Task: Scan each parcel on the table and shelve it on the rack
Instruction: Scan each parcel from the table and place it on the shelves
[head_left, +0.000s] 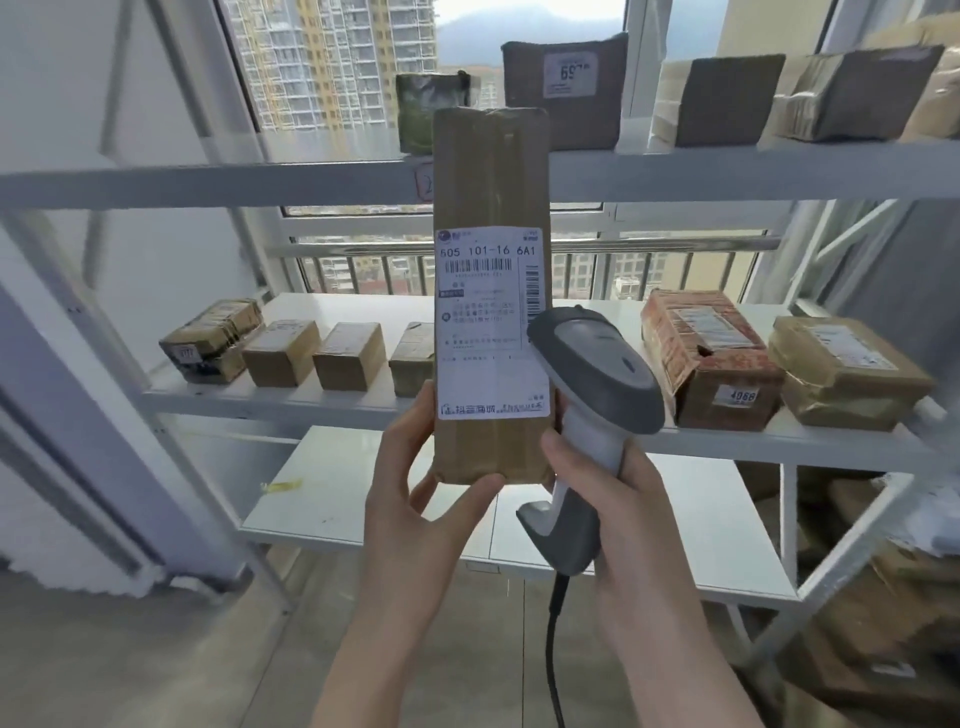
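A tall, narrow brown parcel (491, 182) stands upright in front of me, its white shipping label (491, 322) with barcodes facing me. My left hand (415, 499) grips the parcel's bottom end, thumb across the front. My right hand (623, 525) is closed around the handle of a grey corded barcode scanner (597, 374). The scanner's head sits just right of the label's lower part and overlaps the parcel's right edge. The white metal rack (208, 179) stands right behind the parcel.
The middle shelf (332, 306) holds several small brown boxes (345, 356) on the left and a red-printed box (709, 358) and a taped parcel (847, 371) on the right. Parcels (566, 93) line the top shelf. More parcels lie low at right (878, 623). A window is behind.
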